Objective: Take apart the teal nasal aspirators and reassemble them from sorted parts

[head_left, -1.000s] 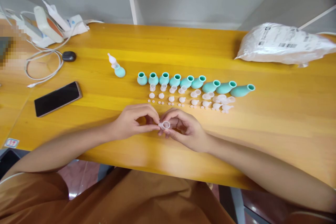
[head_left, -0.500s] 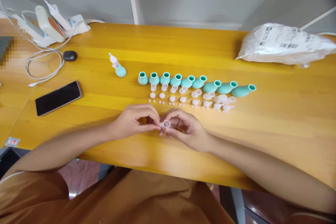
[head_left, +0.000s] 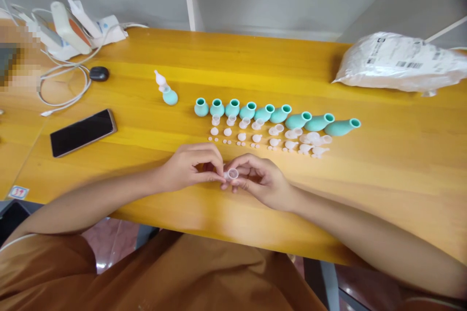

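In front of me, my right hand [head_left: 260, 181] is closed on a small clear plastic connector [head_left: 232, 174], its wide round mouth facing up. The closed fingertips of my left hand [head_left: 195, 167] pinch its narrow left end; whether a smaller part sits between them is hidden. Beyond the hands stands a row of teal rubber bulbs [head_left: 249, 111] with open necks. Nearer to me lie rows of clear connectors [head_left: 276, 129], whitish rounded tips [head_left: 242, 137] and tiny round discs [head_left: 241, 144]. Off to the left lies one assembled bulb aspirator [head_left: 169, 96], a teal bulb joined to a pale tip.
A black phone [head_left: 83, 132] lies at the left, with a dark mouse-like object [head_left: 98, 74] and white cables [head_left: 65, 102] behind it. Plugged chargers [head_left: 71, 26] occupy the back left corner. A crinkled plastic bag [head_left: 397, 65] rests at the back right of the wooden table [head_left: 386, 175].
The view has shifted slightly, so the objects on the table appear a little to the right. Both hands keep nearly the same hold on the connector.
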`<state>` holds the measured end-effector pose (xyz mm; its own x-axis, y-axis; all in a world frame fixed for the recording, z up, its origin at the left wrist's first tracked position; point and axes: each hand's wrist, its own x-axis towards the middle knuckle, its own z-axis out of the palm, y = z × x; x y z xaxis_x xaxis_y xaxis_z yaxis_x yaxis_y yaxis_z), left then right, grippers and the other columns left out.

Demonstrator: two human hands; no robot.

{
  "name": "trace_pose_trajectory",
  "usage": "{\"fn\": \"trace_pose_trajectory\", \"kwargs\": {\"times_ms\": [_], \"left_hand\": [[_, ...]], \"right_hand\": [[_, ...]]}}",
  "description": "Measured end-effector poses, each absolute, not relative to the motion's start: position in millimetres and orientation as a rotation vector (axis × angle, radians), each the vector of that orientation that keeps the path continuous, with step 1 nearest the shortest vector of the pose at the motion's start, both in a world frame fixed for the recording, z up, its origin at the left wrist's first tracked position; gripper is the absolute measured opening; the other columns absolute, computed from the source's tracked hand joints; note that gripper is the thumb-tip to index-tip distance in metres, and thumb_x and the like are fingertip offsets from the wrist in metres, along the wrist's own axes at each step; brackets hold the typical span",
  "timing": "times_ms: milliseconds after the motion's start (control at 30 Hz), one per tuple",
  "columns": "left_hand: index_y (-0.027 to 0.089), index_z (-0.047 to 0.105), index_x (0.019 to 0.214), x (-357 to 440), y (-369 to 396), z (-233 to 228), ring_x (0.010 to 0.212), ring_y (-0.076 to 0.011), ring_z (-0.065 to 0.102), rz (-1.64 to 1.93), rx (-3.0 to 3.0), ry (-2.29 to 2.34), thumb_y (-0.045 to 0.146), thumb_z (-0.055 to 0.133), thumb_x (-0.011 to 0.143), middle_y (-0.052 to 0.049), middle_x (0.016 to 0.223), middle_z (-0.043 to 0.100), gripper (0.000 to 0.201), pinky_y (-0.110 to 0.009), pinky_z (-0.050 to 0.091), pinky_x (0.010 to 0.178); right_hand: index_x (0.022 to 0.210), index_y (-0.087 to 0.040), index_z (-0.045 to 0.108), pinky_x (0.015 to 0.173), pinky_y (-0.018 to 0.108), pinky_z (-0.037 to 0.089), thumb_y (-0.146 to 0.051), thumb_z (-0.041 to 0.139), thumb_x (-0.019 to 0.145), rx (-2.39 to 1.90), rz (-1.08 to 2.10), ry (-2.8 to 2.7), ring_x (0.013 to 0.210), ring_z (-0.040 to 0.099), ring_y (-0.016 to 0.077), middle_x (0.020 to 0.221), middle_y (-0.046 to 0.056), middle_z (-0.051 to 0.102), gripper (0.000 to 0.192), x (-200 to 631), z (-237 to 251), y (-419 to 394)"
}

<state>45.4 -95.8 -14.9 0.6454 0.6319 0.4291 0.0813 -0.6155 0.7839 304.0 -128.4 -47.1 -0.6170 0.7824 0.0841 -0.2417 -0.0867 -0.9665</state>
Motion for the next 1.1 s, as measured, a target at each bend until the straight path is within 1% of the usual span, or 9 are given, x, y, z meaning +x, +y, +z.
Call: {"fn": "trace_pose_trajectory", "kwargs": {"times_ms": [300, 533, 600, 700, 767, 867, 900, 1000, 1100], "left_hand": [[0.019, 0.081, 0.095, 45, -94, -15, 0.080, -0.0159, 0.075, 0.948, 2.091, 0.541, 0.031, 0.085, 0.100, -0.007, 0.092, 0.079, 0.013, -0.025, 0.061, 0.073], [0.018, 0.077, 0.095, 41, -87, -18, 0.079, -0.0145, 0.073, 1.017, 2.117, 0.519, 0.027, 0.088, 0.096, -0.006, 0.090, 0.078, 0.015, -0.023, 0.060, 0.073], [0.018, 0.075, 0.096, 40, -84, -16, 0.079, -0.0145, 0.072, 1.033, 2.157, 0.513, 0.027, 0.086, 0.099, -0.005, 0.089, 0.077, 0.014, -0.024, 0.059, 0.073], [0.019, 0.072, 0.099, 36, -80, -14, 0.078, -0.0150, 0.071, 1.015, 2.262, 0.550, 0.022, 0.072, 0.107, -0.004, 0.088, 0.075, 0.009, -0.025, 0.057, 0.073], [0.020, 0.071, 0.101, 32, -77, -14, 0.078, -0.0153, 0.069, 0.957, 2.367, 0.577, 0.018, 0.065, 0.106, -0.004, 0.089, 0.073, 0.009, -0.026, 0.056, 0.073], [0.020, 0.071, 0.106, 29, -73, -20, 0.082, -0.0180, 0.070, 0.786, 2.598, 0.604, 0.021, 0.066, 0.102, -0.005, 0.095, 0.074, 0.007, -0.028, 0.056, 0.076], [0.020, 0.071, 0.110, 28, -73, -22, 0.085, -0.0196, 0.071, 0.721, 2.672, 0.614, 0.025, 0.068, 0.102, -0.006, 0.098, 0.075, 0.010, -0.030, 0.057, 0.078], [0.018, 0.071, 0.125, 32, -75, -30, 0.096, -0.0248, 0.073, 0.589, 2.824, 0.608, 0.042, 0.075, 0.103, -0.011, 0.112, 0.076, 0.032, -0.035, 0.059, 0.085], [0.017, 0.068, 0.137, 40, -80, -36, 0.102, -0.0272, 0.072, 0.566, 2.894, 0.561, 0.044, 0.077, 0.105, -0.013, 0.119, 0.076, 0.043, -0.039, 0.059, 0.089]], "right_hand": [[0.117, -0.020, 0.068, 0.078, 0.034, 0.072, -0.037, 0.081, 0.108, -0.614, 1.785, -1.438, 0.098, 0.086, 0.0215, 0.109, 0.009, 0.083, 0.023, 304, -47, -127], [0.122, -0.022, 0.064, 0.080, 0.035, 0.070, -0.035, 0.074, 0.113, -0.559, 1.740, -1.460, 0.099, 0.085, 0.0208, 0.119, 0.011, 0.082, 0.019, 305, -46, -125], [0.126, -0.023, 0.063, 0.083, 0.036, 0.069, -0.035, 0.070, 0.114, -0.555, 1.670, -1.495, 0.103, 0.084, 0.0214, 0.123, 0.012, 0.081, 0.018, 307, -45, -123], [0.128, -0.025, 0.062, 0.087, 0.038, 0.068, -0.036, 0.068, 0.116, -0.598, 1.493, -1.562, 0.104, 0.082, 0.0213, 0.124, 0.011, 0.079, 0.017, 311, -43, -119], [0.123, -0.026, 0.065, 0.087, 0.038, 0.067, -0.038, 0.069, 0.114, -0.647, 1.338, -1.608, 0.102, 0.078, 0.0216, 0.120, 0.010, 0.076, 0.016, 314, -41, -115], [0.115, -0.027, 0.069, 0.081, 0.040, 0.065, -0.041, 0.072, 0.110, -0.734, 1.102, -1.685, 0.100, 0.069, 0.0250, 0.114, 0.010, 0.067, 0.016, 317, -39, -110], [0.113, -0.027, 0.070, 0.079, 0.041, 0.064, -0.042, 0.072, 0.109, -0.751, 1.049, -1.707, 0.099, 0.066, 0.0260, 0.112, 0.010, 0.065, 0.015, 317, -38, -109], [0.112, -0.028, 0.069, 0.080, 0.043, 0.061, -0.040, 0.070, 0.110, -0.743, 1.013, -1.744, 0.096, 0.063, 0.0268, 0.110, 0.010, 0.062, 0.012, 317, -39, -109], [0.116, -0.028, 0.066, 0.082, 0.041, 0.061, -0.035, 0.066, 0.112, -0.689, 1.076, -1.732, 0.099, 0.063, 0.0258, 0.111, 0.009, 0.061, 0.008, 316, -41, -109]]}}
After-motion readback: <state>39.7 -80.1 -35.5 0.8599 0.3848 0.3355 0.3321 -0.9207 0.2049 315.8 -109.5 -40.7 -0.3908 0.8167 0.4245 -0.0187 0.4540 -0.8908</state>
